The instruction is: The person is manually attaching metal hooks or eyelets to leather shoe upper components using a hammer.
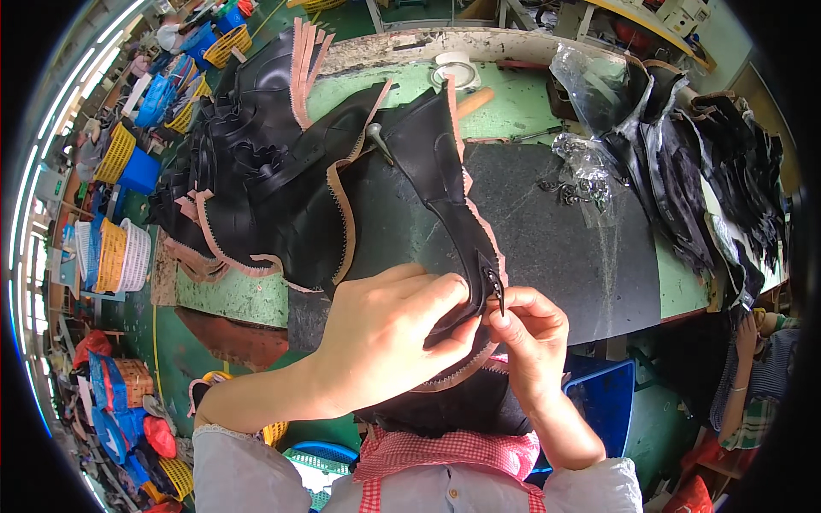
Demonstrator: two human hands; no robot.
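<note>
A black leather shoe-upper piece (425, 154) with a pink zigzag-cut edge stretches from the far side of the bench to my hands. My left hand (389, 329) is closed on its near end, thumb and fingers pinching the leather. Opposite it, my right hand (532, 338) pinches a small narrow black strap (496, 289) with shiny metal spots, at the edge of the upper; its exact kind is too small to tell. Beside the upper lies a metal tool with a rounded head (375, 132), partly hidden by leather.
More black uppers (256, 162) are heaped at left. A dark mat (564, 248) covers part of the green bench (684, 295). Small metal pieces in clear plastic (586, 175), a tape roll (457, 75) and hanging black pieces (676, 171) lie beyond. Another person's arm (742, 368) shows at right.
</note>
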